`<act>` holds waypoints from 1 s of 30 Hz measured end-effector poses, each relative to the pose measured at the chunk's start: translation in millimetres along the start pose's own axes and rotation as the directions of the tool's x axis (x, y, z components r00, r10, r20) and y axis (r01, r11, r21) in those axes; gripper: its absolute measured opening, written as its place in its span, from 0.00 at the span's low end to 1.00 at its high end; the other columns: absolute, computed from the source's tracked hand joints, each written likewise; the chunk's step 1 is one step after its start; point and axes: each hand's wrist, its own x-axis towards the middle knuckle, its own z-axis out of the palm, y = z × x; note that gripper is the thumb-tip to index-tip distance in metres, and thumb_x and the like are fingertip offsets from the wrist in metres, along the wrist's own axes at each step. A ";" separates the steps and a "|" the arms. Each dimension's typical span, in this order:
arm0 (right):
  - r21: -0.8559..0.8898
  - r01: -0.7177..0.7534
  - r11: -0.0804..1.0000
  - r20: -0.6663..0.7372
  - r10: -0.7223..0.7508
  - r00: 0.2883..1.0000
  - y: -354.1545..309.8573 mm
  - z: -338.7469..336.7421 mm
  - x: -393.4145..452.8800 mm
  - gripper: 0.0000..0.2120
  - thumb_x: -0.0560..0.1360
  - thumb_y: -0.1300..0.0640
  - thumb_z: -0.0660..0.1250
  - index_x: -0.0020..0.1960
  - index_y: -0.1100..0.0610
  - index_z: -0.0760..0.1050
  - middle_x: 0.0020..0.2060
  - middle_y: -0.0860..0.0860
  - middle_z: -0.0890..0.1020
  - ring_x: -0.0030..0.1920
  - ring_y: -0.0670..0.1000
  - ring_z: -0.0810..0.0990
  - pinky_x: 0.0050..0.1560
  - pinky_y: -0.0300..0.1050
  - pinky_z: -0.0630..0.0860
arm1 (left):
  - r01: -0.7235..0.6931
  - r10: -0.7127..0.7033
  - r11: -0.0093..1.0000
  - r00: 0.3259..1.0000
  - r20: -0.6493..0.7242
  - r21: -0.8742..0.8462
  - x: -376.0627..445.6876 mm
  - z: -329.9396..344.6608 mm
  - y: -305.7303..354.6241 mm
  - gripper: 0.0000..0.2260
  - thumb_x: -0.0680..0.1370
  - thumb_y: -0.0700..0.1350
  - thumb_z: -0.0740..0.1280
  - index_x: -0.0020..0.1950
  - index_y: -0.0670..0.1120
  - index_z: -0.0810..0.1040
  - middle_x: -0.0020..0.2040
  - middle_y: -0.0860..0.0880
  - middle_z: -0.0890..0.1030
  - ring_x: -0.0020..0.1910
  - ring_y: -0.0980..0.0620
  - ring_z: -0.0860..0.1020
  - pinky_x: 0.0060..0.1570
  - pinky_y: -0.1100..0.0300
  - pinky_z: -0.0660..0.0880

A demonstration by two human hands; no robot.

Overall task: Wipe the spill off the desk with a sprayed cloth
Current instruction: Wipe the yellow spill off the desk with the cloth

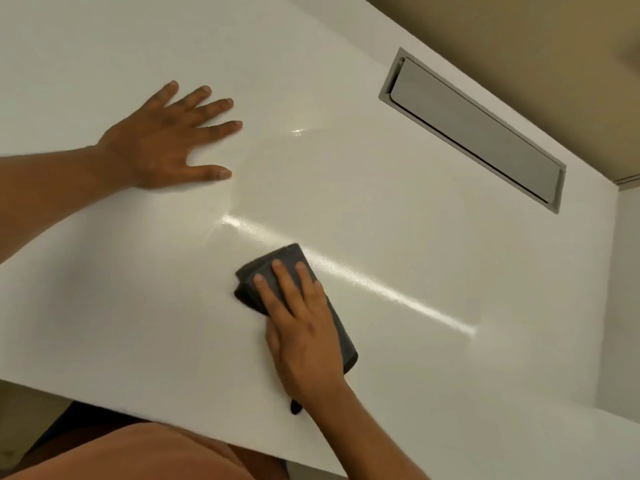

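A folded dark grey cloth (277, 263) lies flat on the white desk (415, 254) near its front edge. My right hand (304, 327) presses down on the cloth with fingers stretched over it, covering most of it. My left hand (166, 140) rests flat on the desk at the left, fingers spread, holding nothing. Between the two hands the surface shows a faint wet sheen (270, 161) and a bright streak of reflected light (381, 289). No distinct puddle is visible.
A grey rectangular cable-port flap (474, 133) is set into the desk at the back right. Beyond it rises a beige wall (519, 36). The desk's front edge (138, 415) runs along the bottom, with my lap below it.
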 end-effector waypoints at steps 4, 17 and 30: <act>-0.019 -0.079 0.997 -0.002 0.079 0.997 56.1 -29.9 -17.3 0.34 0.80 0.66 0.68 0.82 0.49 0.66 0.84 0.51 0.62 0.85 0.59 0.55 0.83 0.60 0.56 | 0.021 -0.021 1.000 1.000 0.019 0.006 1.0 0.6 0.0 0.39 0.82 0.76 0.47 0.89 0.60 0.49 0.88 0.57 0.49 0.86 0.54 0.48 0.86 0.40 0.48; -0.098 -0.202 0.974 -0.192 0.181 0.965 44.5 -31.0 133.5 0.31 0.81 0.61 0.60 0.84 0.54 0.61 0.84 0.57 0.61 0.84 0.63 0.55 0.84 0.57 0.54 | 0.018 -0.018 0.999 1.000 0.004 -0.039 -0.9 -6.1 1.0 0.40 0.82 0.76 0.48 0.89 0.56 0.58 0.89 0.48 0.61 0.85 0.53 0.52 0.84 0.37 0.53; 0.019 -0.372 0.928 -0.175 0.370 0.913 105.8 -60.3 102.9 0.30 0.83 0.64 0.60 0.83 0.52 0.63 0.85 0.54 0.58 0.85 0.59 0.53 0.83 0.62 0.58 | 0.044 -0.040 0.998 0.997 0.071 -0.044 -3.0 -1.8 -2.7 0.40 0.80 0.77 0.43 0.89 0.60 0.52 0.90 0.53 0.54 0.89 0.44 0.54 0.87 0.40 0.49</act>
